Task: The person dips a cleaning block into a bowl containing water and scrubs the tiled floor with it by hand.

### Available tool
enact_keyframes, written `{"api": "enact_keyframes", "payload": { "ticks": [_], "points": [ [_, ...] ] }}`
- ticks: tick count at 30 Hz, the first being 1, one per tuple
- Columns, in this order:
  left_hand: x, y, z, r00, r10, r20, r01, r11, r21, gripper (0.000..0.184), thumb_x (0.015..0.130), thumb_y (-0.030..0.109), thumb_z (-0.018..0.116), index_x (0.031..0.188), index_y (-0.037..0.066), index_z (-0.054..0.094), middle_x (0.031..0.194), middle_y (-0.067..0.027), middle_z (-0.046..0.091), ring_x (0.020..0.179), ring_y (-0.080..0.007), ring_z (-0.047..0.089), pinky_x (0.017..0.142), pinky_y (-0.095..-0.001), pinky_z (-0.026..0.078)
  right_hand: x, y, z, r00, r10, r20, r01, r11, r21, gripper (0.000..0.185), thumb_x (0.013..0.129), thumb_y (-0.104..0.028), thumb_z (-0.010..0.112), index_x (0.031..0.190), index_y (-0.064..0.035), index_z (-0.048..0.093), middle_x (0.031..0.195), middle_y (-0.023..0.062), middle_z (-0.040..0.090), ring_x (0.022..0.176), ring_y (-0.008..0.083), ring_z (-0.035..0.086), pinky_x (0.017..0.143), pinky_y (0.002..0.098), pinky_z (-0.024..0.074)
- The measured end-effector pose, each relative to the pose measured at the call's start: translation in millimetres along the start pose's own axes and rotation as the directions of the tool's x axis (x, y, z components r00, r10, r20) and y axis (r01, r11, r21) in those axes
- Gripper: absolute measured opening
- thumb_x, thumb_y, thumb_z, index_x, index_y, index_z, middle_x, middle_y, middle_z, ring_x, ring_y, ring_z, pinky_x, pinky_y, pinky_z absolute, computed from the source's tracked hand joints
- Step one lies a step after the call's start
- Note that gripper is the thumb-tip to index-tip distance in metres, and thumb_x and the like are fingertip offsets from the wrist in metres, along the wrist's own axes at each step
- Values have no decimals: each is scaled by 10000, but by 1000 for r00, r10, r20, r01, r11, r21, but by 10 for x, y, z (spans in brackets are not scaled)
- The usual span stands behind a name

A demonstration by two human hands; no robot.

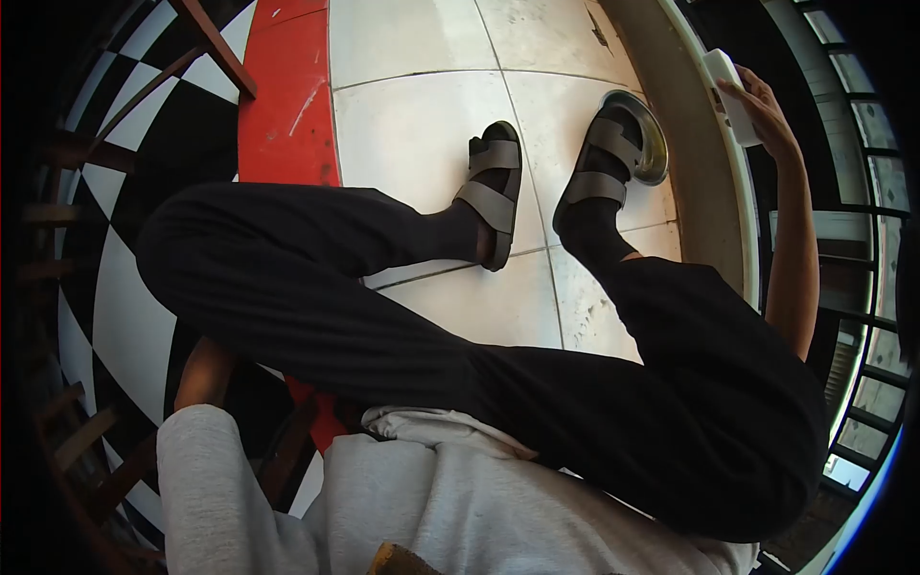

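At the upper right, my right hand (759, 107) is closed around a white, flat, phone-like object (732, 99), with fingers wrapped over its edge. That arm stretches up along the right side, past my bent knee. My left hand is hidden; only a bit of the left forearm (205, 372) shows between the grey sleeve and my black trousers (316, 278). Both feet wear dark socks and grey-strapped sandals (494, 196) on the tiled floor. A round metal dish (655, 144) lies beside the right sandal (602, 158).
A red strip (286, 105) separates the pale tiles (412, 125) from a black-and-white checkered floor (125, 316). Brown wooden furniture legs (218, 53) stand at the left. A raised ledge (704, 182) runs along the right, with a barred grille (877, 278) beyond.
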State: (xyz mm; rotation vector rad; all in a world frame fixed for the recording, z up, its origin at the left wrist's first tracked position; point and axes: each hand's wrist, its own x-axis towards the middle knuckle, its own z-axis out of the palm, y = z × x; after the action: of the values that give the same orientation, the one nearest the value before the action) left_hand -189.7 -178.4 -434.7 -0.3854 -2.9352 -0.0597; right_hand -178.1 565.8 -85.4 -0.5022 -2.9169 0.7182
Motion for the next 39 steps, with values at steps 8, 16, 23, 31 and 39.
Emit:
{"api": "enact_keyframes", "payload": {
  "ticks": [8, 16, 23, 31, 39],
  "points": [
    [-4, 198, -41, 985, -165, -54, 158, 981, -116, 634, 1016, 370, 510, 1546, 91, 304, 1611, -216, 210, 1464, -421, 280, 1178, -508, 302, 396, 704, 1006, 991, 136, -9, -134, 957, -256, 627, 897, -353, 684, 1374, 16, 511, 1232, 240, 643, 1089, 296, 654, 925, 385, 508],
    [369, 526, 96, 978, -208, -8, 202, 958, -202, 621, 1024, 371, 496, 1546, 93, 306, 1610, -215, 216, 1460, -421, 290, 1173, -507, 311, 357, 1794, 1192, 877, 479, -26, -476, 875, 87, 776, 884, -364, 733, 1418, 94, 406, 1244, 252, 605, 1061, 295, 656, 856, 381, 544],
    [503, 476, 170, 942, -329, 72, 337, 923, -186, 611, 1030, 371, 483, 1546, 94, 308, 1609, -213, 222, 1456, -422, 298, 1170, -506, 319, 180, 2695, 1657, 758, 641, -121, -572, 742, 350, 793, 851, -300, 801, 1391, 92, 372, 1152, 259, 632, 984, 301, 685, 824, 405, 581],
    [390, 406, 118, 885, -447, 132, 462, 879, -115, 599, 1038, 372, 469, 1546, 96, 310, 1608, -211, 227, 1452, -422, 307, 1165, -506, 328, 171, 2322, 2052, 783, 603, -153, -593, 798, 109, 838, 851, -284, 758, 1451, 85, 304, 1223, 355, 608, 1133, 342, 653, 954, 398, 516],
    [454, 130, 42, 863, -491, 121, 498, 866, -44, 588, 1045, 372, 455, 1545, 98, 312, 1607, -210, 233, 1448, -422, 317, 1161, -505, 337, 435, 1841, 2180, 848, 513, -134, -529, 805, -270, 870, 884, -182, 625, 1530, 72, 101, 1211, 433, 566, 1154, 522, 584, 999, 499, 453]
  ]
}}
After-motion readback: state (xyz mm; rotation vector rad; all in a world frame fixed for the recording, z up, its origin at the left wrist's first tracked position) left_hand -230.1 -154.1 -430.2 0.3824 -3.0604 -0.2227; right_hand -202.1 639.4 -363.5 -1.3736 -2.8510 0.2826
